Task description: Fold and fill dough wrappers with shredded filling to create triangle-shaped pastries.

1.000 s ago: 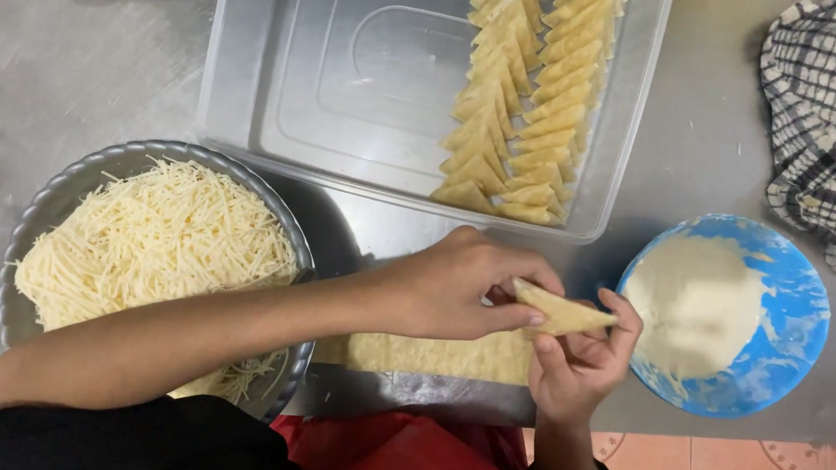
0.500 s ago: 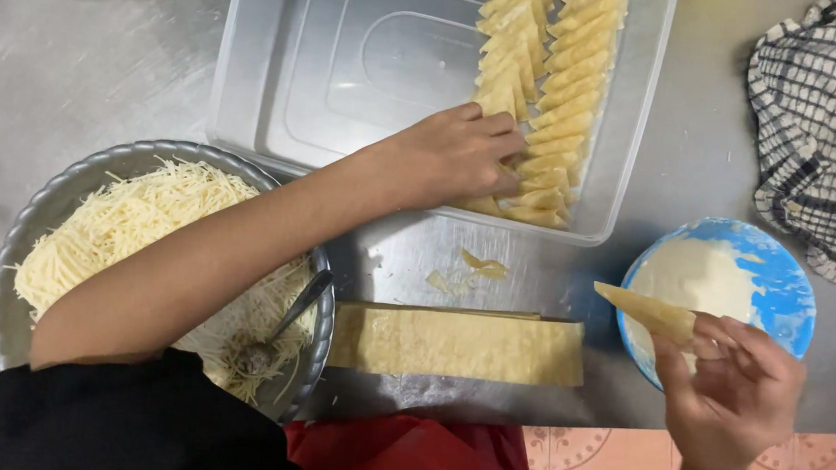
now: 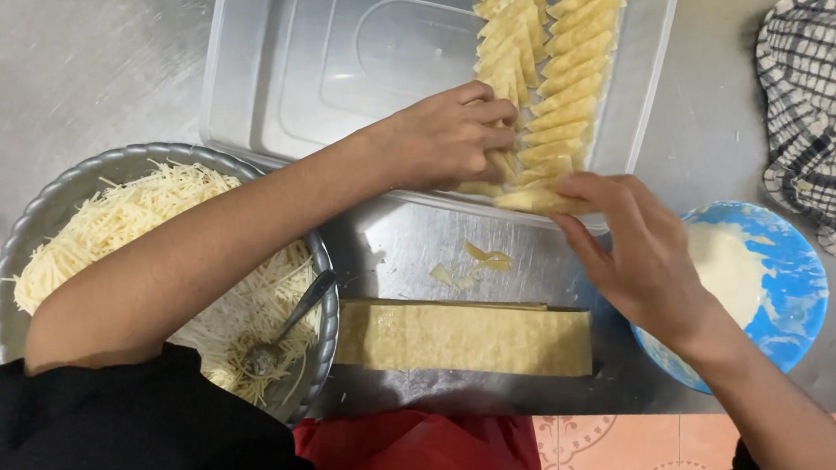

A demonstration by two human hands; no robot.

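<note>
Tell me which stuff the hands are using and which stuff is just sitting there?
In use:
left hand and right hand
folded pastry pieces in rows
clear plastic tray

Just sitting:
bowl of shredded cheese with a spoon
stack of pastry strips
blue bowl of white paste
checked cloth

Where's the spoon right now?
The spoon lies in the metal bowl of shredded cheese at lower left, just left of the pastry stack.
</note>
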